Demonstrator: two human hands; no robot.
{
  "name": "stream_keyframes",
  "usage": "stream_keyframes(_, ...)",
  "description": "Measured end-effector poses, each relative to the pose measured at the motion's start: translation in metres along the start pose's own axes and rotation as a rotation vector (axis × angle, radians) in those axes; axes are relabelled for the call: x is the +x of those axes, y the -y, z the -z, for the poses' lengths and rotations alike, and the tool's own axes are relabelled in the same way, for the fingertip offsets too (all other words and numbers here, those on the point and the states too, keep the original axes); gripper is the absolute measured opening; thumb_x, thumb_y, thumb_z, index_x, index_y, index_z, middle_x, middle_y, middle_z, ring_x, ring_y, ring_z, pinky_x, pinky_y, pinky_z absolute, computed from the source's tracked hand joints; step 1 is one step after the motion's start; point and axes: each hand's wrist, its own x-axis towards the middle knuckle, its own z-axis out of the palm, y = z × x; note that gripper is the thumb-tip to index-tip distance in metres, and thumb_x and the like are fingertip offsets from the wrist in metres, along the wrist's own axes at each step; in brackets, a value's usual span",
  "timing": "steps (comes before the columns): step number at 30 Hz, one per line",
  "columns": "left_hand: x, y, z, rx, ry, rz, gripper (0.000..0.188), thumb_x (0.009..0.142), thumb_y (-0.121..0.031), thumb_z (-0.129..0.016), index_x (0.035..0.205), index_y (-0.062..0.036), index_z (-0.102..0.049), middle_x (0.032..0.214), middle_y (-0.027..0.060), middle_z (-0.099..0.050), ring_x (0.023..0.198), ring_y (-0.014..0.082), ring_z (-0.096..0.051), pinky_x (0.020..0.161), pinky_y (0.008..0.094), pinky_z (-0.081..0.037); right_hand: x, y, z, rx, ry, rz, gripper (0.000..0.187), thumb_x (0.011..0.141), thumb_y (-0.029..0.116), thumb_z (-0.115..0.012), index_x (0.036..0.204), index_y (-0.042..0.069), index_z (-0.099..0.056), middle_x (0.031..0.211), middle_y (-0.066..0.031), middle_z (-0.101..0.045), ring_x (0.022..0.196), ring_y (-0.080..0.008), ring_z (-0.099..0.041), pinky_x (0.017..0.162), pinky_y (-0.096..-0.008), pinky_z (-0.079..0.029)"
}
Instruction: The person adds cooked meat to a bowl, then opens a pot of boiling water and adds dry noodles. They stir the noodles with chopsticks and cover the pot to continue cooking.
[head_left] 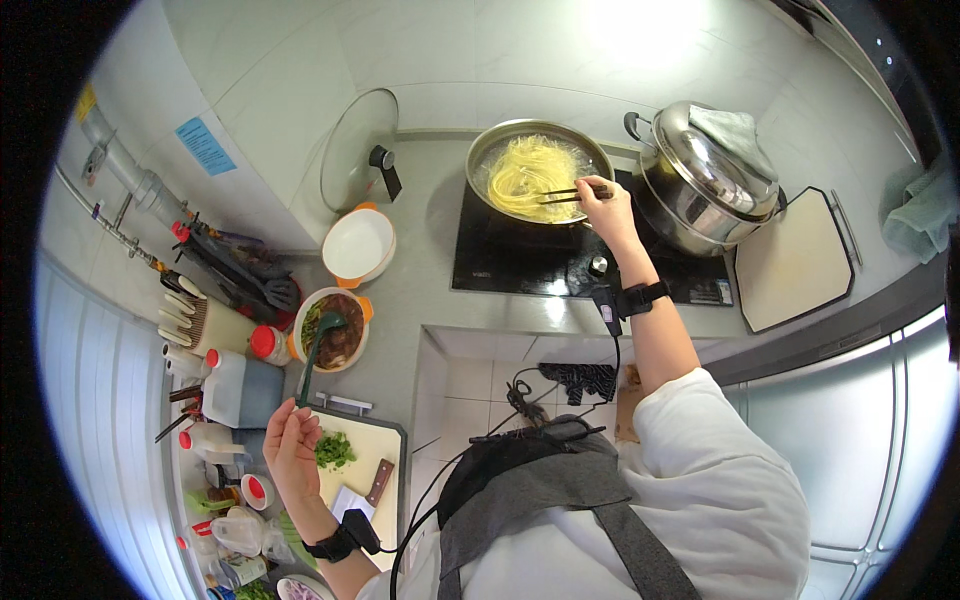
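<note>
In my right hand (610, 208) is a pair of dark chopsticks (556, 195), closed between the fingers. Their tips reach into yellow noodles (535, 168), which lie in liquid in a wide steel pan (473, 185). My left hand (292, 450) is at the handle end of a dark green ladle (313, 355), with fingers curled near it; the exact grip is partly hidden. The ladle's head sits in a white bowl with orange handles (297, 318), among brown sauce and chopped greens. Below lies a cutting board (385, 440) bearing chopped greens (335, 450) and a cleaver (362, 493).
The pan stands on a black cooktop (500, 260). To its right are a large lidded steel pot (690, 190) and a pale board (795, 262). An empty white bowl (358, 247) and a glass lid (355, 150) stand left. Bottles and jugs (240, 390) line the left side.
</note>
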Motion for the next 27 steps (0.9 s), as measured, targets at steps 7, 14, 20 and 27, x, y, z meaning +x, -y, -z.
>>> stream_keyframes(7,0.007,0.013,0.005,0.118,-0.037,0.024,0.026,0.094,-0.008,-0.056,0.119,0.0009,-0.056,0.100,0.0106,-0.066,0.083,0.0155,-0.065,0.074,0.0262,-0.055,0.000,-0.007,0.014,-0.192,-0.158,0.085,0.013,0.088,0.015,-0.064,0.095,0.005,-0.070,0.074,-0.0145,-0.068,0.065,-0.0197,-0.067,0.062,-0.0294,-0.051)
stream_keyframes(14,0.000,0.016,0.013,0.186,-0.099,0.032,0.026,0.095,-0.007,-0.055,0.120,0.0003,-0.056,0.099,0.0104,-0.066,0.084,0.0154,-0.065,0.074,0.0264,-0.055,0.023,-0.028,-0.011,-0.109,-0.136,-0.006,0.020,0.089,0.018,-0.063,0.100,0.003,-0.070,0.086,-0.0116,-0.071,0.074,-0.0179,-0.067,0.071,-0.0287,-0.051)
stream_keyframes(20,-0.004,0.012,0.017,0.206,-0.142,0.009,0.025,0.095,-0.007,-0.054,0.118,0.0004,-0.057,0.098,0.0108,-0.066,0.083,0.0151,-0.065,0.075,0.0264,-0.055,0.049,-0.035,-0.044,0.305,-0.154,-0.208,0.021,0.090,0.020,-0.063,0.099,0.002,-0.071,0.078,-0.0050,-0.069,0.070,-0.0107,-0.063,0.065,-0.0256,-0.050)
stream_keyframes(27,-0.002,0.014,0.023,0.190,-0.154,0.010,0.024,0.095,-0.007,-0.054,0.118,0.0005,-0.057,0.098,0.0107,-0.066,0.082,0.0148,-0.065,0.074,0.0262,-0.055,0.055,-0.016,-0.072,0.457,0.027,-0.192,0.024,0.093,0.019,-0.061,0.105,0.000,-0.067,0.090,-0.0071,-0.067,0.080,-0.0127,-0.065,0.069,-0.0259,-0.054)
